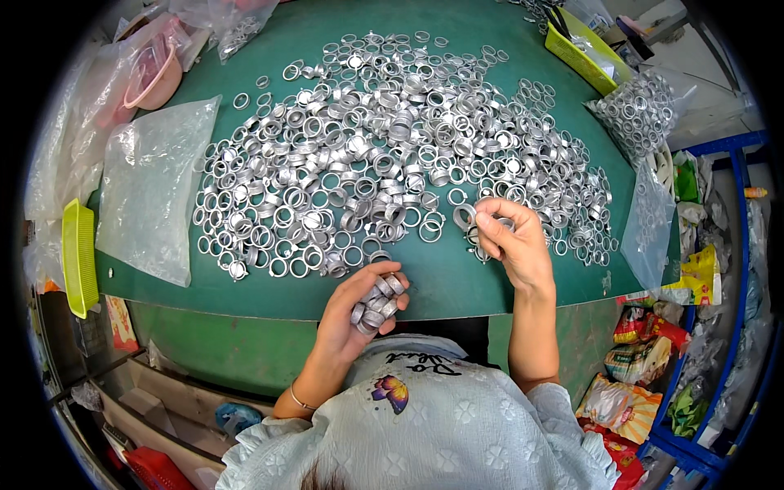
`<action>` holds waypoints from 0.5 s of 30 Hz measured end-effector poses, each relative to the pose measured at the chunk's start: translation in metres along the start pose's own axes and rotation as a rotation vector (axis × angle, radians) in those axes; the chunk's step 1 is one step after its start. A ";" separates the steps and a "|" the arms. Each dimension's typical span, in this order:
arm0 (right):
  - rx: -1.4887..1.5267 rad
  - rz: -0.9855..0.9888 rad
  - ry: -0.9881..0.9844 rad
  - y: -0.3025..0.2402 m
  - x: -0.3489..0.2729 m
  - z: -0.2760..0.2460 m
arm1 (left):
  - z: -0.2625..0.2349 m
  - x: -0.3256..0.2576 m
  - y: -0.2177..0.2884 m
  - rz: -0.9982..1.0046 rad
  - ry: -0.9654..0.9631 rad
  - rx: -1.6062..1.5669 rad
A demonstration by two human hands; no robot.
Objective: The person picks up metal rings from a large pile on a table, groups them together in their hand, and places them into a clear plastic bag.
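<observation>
From where I stand, the person's left hand [347, 314] is curled, palm up, around a small cluster of short silver-grey metal rings [378, 303] near the front edge of the dark green tabletop [445, 287]. The right hand [523, 249] has its thumb and fingertips pinched together on a single silver-grey metal ring [464, 216], held at the near side of a broad, loose heap of silvery metal rings [400, 131] (there are far too many to count from here). Some of those in the heap have small tabs on their rims.

Left of the heap a clear, flat plastic bag [155, 188] lies on the table, with a yellow-green plastic basket [79, 260] just beside it at the table's left edge. Toward the far right, a clear plastic bag filled with metal rings [637, 114] sits near the table's edge.
</observation>
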State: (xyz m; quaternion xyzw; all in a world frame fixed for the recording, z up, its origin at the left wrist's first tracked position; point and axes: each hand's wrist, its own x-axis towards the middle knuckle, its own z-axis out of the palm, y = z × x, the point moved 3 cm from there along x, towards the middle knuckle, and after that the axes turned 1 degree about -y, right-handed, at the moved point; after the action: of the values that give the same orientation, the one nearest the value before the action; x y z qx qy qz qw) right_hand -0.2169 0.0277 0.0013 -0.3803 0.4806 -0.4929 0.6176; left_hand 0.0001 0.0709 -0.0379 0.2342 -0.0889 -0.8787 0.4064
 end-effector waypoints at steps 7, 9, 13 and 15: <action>-0.217 -0.085 -0.012 -0.009 -0.012 0.011 | 0.001 0.000 0.000 -0.003 -0.005 0.000; -0.210 -0.090 -0.029 -0.009 -0.013 0.013 | 0.001 0.000 0.000 -0.003 -0.002 0.003; -0.685 -0.328 -0.026 -0.010 -0.008 0.009 | 0.003 0.000 0.000 -0.003 -0.010 0.003; -0.942 -0.282 -0.039 -0.012 -0.006 0.013 | 0.001 -0.001 0.001 0.007 -0.009 0.009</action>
State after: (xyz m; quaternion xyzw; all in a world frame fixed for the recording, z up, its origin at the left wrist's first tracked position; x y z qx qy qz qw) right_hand -0.2073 0.0306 0.0177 -0.6887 0.5834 -0.2936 0.3149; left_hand 0.0002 0.0709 -0.0364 0.2318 -0.0953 -0.8779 0.4081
